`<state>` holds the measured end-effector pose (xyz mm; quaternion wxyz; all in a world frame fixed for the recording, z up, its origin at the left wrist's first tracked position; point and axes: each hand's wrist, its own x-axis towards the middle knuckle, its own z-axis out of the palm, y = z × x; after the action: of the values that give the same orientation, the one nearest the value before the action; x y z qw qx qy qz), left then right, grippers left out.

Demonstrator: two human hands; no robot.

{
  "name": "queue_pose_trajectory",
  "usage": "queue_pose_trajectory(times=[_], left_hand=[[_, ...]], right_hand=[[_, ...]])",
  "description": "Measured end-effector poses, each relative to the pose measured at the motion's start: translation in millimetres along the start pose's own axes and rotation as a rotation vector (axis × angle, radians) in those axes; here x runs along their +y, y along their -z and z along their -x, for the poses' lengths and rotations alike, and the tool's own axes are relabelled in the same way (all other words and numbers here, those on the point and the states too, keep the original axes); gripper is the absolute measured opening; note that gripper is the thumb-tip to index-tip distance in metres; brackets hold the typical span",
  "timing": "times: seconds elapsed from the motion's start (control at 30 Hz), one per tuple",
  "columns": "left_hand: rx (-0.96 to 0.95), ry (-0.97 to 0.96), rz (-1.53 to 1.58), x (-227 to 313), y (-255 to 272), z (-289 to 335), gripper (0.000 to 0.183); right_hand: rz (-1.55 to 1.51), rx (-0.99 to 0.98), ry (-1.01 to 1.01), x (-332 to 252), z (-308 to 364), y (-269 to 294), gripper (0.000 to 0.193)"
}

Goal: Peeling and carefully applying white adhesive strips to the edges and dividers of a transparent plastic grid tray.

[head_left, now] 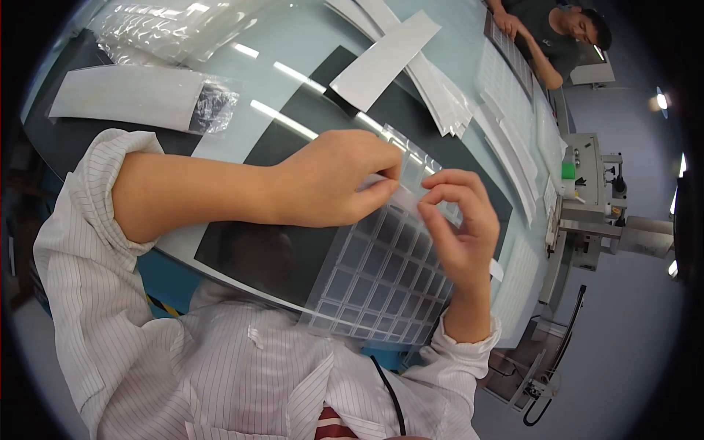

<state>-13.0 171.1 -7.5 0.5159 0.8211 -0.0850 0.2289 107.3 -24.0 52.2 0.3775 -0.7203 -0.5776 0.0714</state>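
Note:
A clear sheet with a grid of grey, square-cornered cells [367, 275] lies in front of me, overhanging the near table edge. My left hand [334, 178] is closed over its upper left part, thumb against curled fingers; a pale sliver shows between them, but I cannot make out what it is. Just right of it, my right hand [466, 224] is closed in a pinch above the sheet, thumb near forefinger. A translucent strip [405, 196] lies between the two hands. Whatever the right fingertips hold is too small to tell.
Dark mats [253, 253] lie under the sheet on the glass-topped table. Long white strips [385, 62] are stacked beyond my hands. At far left are a white packet [128, 97] and clear plastic bags [165, 29]. Another person [554, 37] works at the far right, near bench equipment [590, 172].

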Motion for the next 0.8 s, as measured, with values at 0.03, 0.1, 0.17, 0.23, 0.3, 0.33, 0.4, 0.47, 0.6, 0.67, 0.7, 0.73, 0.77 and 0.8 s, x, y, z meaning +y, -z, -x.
queue_pose_trajectory(times=[0.03,0.1,0.17,0.23,0.3,0.33,0.4,0.47,0.6,0.67,0.7,0.73,0.77,0.8], left_hand=[[-0.017,0.018,0.011,1.0,0.1,2.3,0.008],[-0.030,-0.027,-0.044,-0.7,-3.1,4.2,0.008],[-0.092,-0.049,-0.037,-0.3,-5.2,7.7,0.006],[-0.068,-0.176,-0.131,0.0,-6.6,8.7,0.007],[-0.128,-0.161,-0.171,0.7,-4.6,7.1,0.008],[-0.101,-0.184,-0.206,-1.9,-5.2,5.2,0.009],[-0.071,-0.215,-0.277,-6.1,-5.9,3.2,0.008],[-0.097,-0.183,-0.307,-12.1,-5.3,2.5,0.007],[-0.158,-0.147,-0.384,-15.3,-0.5,-0.3,0.005],[-0.165,-0.136,-0.390,-15.8,0.5,-1.4,0.006],[-0.170,-0.134,-0.401,-15.9,0.3,-2.1,0.007],[-0.173,-0.127,-0.402,-15.6,0.4,-2.1,0.007],[-0.171,-0.130,-0.404,-15.0,0.0,-2.5,0.007],[-0.171,-0.134,-0.408,-14.1,-0.2,-3.3,0.008]], right_hand=[[-0.125,-0.010,-0.034,2.6,-0.5,7.8,0.012],[-0.174,0.037,-0.189,9.3,-4.4,17.1,0.008],[-0.206,0.010,-0.307,21.2,-13.2,18.9,0.009],[-0.187,-0.043,-0.380,33.1,-22.5,12.9,0.012],[-0.189,-0.062,-0.443,41.4,-30.1,5.6,0.014],[-0.188,-0.093,-0.489,46.5,-33.1,1.8,0.016],[-0.190,-0.089,-0.515,59.5,-38.1,-4.0,0.017],[-0.175,-0.112,-0.534,69.8,-42.1,-8.8,0.019],[-0.167,-0.162,-0.446,76.7,-44.0,-9.5,0.019],[-0.187,-0.171,-0.460,76.7,-46.6,-9.0,0.019],[-0.202,-0.173,-0.468,77.8,-46.4,-9.1,0.019],[-0.217,-0.169,-0.457,78.5,-45.3,-10.0,0.018],[-0.224,-0.171,-0.458,78.7,-44.9,-9.9,0.018],[-0.210,-0.184,-0.436,78.4,-45.0,-8.8,0.018]])
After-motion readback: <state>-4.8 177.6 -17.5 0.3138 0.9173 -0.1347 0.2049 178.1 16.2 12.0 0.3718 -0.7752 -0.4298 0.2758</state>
